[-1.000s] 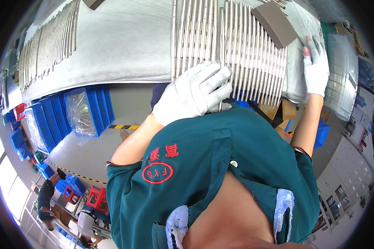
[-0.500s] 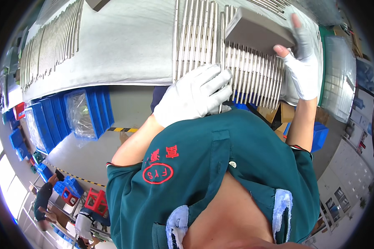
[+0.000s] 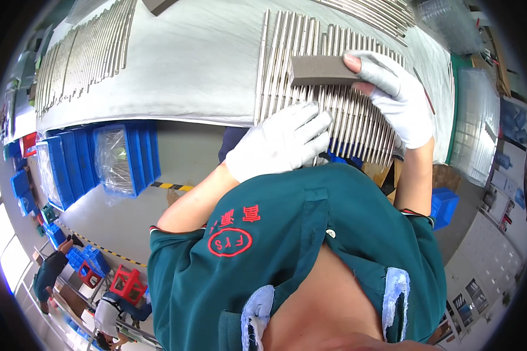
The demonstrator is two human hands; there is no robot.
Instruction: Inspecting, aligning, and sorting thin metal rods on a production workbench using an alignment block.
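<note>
Slim shiny metal rods [image 3: 363,120] lie side by side in a row across the near edge of the table. My left hand [image 3: 281,139], in a white glove, lies over the near ends of the rods with its fingers laid out flat. In my right hand [image 3: 399,96], gloved with bare thumb and fingertip, is a grey-brown rectangular block [image 3: 322,71], gripped at its right end. The block sits across the upper part of the rods, its long side running left to right; whether it presses on them I cannot tell.
More rods lie at the table's far left [image 3: 88,55] and far right [image 3: 372,14]. Another dark block [image 3: 158,6] is at the far edge. Blue crates [image 3: 140,158] stand below the table at left. Clear plastic trays [image 3: 474,117] are stacked at right. Two people work at lower left.
My right hand has moved left and brought the block from the upper right, turning it so its narrow side shows. My left hand stays on the rods, shifted slightly in the picture.
</note>
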